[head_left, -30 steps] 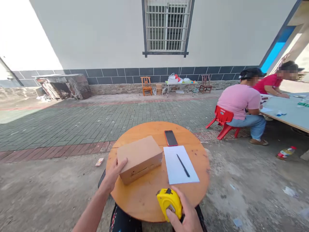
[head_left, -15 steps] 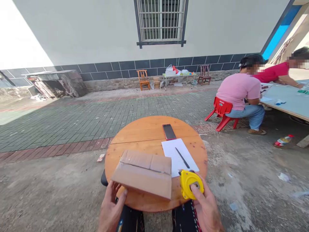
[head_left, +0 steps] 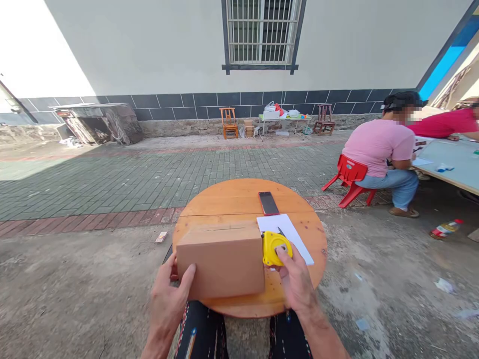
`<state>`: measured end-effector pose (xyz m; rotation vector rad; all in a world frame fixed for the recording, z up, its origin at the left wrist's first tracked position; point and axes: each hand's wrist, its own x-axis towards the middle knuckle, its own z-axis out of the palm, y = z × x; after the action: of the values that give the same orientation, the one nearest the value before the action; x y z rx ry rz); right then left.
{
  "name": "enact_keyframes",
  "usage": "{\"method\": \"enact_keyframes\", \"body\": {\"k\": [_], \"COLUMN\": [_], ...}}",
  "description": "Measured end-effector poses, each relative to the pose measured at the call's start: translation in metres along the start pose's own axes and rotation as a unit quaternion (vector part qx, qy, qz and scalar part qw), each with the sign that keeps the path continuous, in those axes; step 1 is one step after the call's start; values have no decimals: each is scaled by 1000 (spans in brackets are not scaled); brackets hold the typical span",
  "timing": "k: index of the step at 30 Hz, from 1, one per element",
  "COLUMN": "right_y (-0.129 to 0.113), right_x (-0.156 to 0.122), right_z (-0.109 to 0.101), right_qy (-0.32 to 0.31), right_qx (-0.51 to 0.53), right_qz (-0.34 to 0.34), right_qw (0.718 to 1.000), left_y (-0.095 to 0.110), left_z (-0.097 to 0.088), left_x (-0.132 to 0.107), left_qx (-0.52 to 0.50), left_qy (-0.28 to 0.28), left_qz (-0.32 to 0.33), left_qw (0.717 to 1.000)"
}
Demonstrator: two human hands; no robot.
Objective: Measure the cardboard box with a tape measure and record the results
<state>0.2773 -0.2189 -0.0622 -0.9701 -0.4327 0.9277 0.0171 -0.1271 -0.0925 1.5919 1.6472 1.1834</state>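
A brown cardboard box (head_left: 224,269) sits at the near left of the round wooden table (head_left: 239,192), its long side facing me. My left hand (head_left: 170,284) grips its left end, thumb on the front face and fingers round the side. In my right hand (head_left: 295,276) is a yellow tape measure (head_left: 275,249), held close against the box's right end. Its thumb lies over the middle of the case. Beneath the tape measure is a white sheet of paper (head_left: 295,239), and the pen (head_left: 281,232) on it is mostly covered.
Behind the paper lies a phone (head_left: 268,203) with a red edge. To the right, a person in a pink shirt (head_left: 377,144) sits on a red chair (head_left: 352,172) by a pale table (head_left: 454,159), with another person in red beyond. A bottle (head_left: 445,229) lies on the ground.
The box has turned and tilted so its front face shows more. My right hand has brought the tape measure left and away from me, up to the box's right end, over the pen.
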Motion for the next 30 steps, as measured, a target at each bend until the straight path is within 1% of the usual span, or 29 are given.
{"method": "enact_keyframes", "body": {"k": [1, 3, 5, 7, 9, 11, 13, 15, 16, 17, 18, 19, 20, 21, 22, 23, 24, 25, 26, 27, 28, 30], "right_y": [-2, -4, -5, -8, -13, -17, -19, -16, -12, -8, -3, 2, 6, 10, 13, 14, 15, 14, 13, 12, 11, 12], "right_x": [10, 31, 47, 55, 56, 53, 53, 57, 62, 66, 71, 75, 78, 79, 78, 76, 72, 67, 62, 58, 54, 48], "right_z": [9, 22, 30, 32, 32, 35, 43, 54, 61, 69, 77, 85, 92, 100, 105, 109, 111, 109, 104, 97, 86, 62], "right_qy": [-15, -31, -24, -17, -35, -72, -95, -106, -111, -121, -137, -160, -192, -229, -267, -299, -319, -326, -317, -294, -258, -151], "right_qx": [-2, -10, -27, -52, -83, -119, -165, -237, -286, -342, -403, -464, -519, -565, -602, -628, -642, -646, -644, -638, -628, -605], "right_qz": [-3, -17, -34, -44, -44, -42, -49, -77, -109, -156, -212, -267, -314, -346, -360, -362, -362, -364, -370, -378, -384, -373], "right_qw": [1000, 999, 999, 998, 995, 989, 980, 963, 946, 919, 880, 829, 772, 713, 661, 621, 596, 586, 590, 604, 626, 686], "left_y": [5, 11, 14, 14, 14, 13, 12, 10, 9, 8, 7, 6, 6, 5, 4, 3, 2, 1, 1, 0, 0, 0], "left_z": [1, 8, 20, 32, 42, 46, 46, 43, 42, 41, 41, 40, 41, 41, 42, 42, 43, 43, 43, 43, 44, 45], "left_x": [14, 42, 66, 81, 87, 85, 80, 74, 71, 68, 66, 63, 62, 61, 60, 60, 60, 60, 60, 60, 59, 57], "left_qx": [7, 7, -8, -30, -53, -71, -88, -107, -117, -127, -136, -142, -147, -152, -156, -160, -163, -165, -167, -168, -169, -173], "left_qy": [-7, -19, -48, -83, -97, -97, -101, -107, -109, -111, -110, -109, -106, -104, -104, -105, -107, -110, -111, -110, -107, -91], "left_qz": [10, 26, 18, 3, -6, -15, -27, -34, -36, -36, -34, -31, -27, -22, -18, -14, -10, -8, -8, -13, -23, -43], "left_qw": [1000, 999, 999, 996, 994, 993, 991, 988, 986, 985, 984, 983, 983, 983, 982, 981, 981, 980, 980, 980, 979, 980]}}
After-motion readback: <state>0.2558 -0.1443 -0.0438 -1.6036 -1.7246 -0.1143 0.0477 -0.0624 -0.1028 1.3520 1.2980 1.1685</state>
